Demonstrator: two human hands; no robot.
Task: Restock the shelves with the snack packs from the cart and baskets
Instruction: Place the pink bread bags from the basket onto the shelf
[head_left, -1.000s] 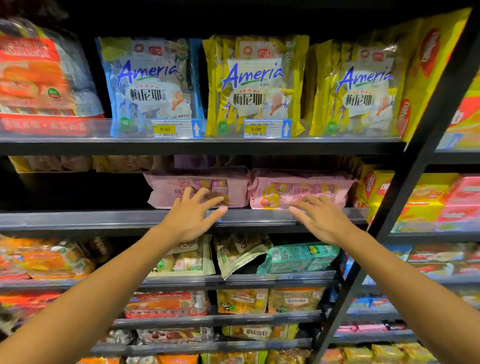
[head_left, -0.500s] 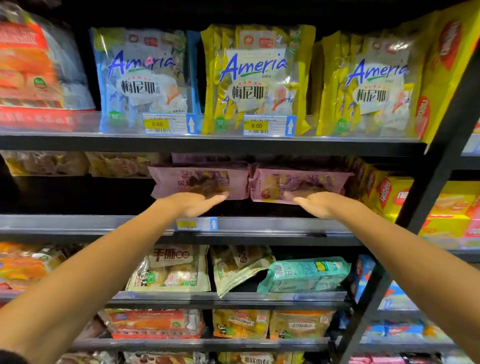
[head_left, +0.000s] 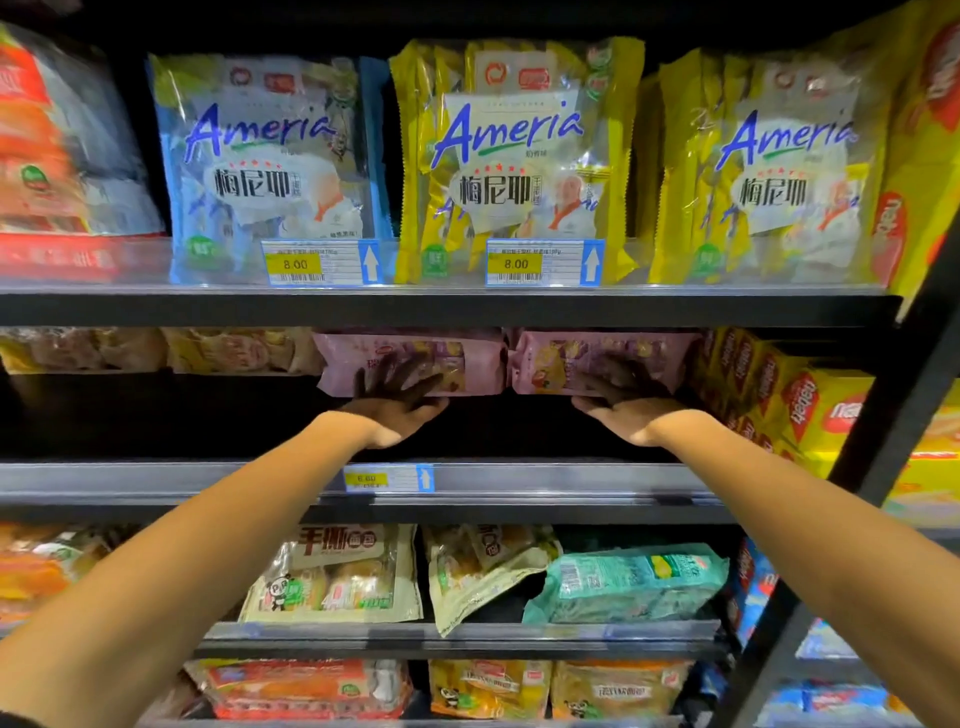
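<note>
Both arms reach into the second shelf (head_left: 519, 475); left hand (head_left: 395, 400) flat, fingers spread wide against the face of the left pink snack pack (head_left: 410, 361), holding nothing; right hand (head_left: 621, 402) likewise flat, fingers straight on the right pink snack pack (head_left: 597, 358) at 3 o'clock of the first; both packs sit far back in the shadow, edges touching; yellow boxes (head_left: 810, 400) crowd in just at 3 o'clock of the right pack; Ameria bags (head_left: 514, 161) stand at 12 o'clock on the shelf above. Risk, as I judge it: an uneven push could skew a pack or jam it against the boxes; soft contents may crush; fingers are hard to read in the dark.
</note>
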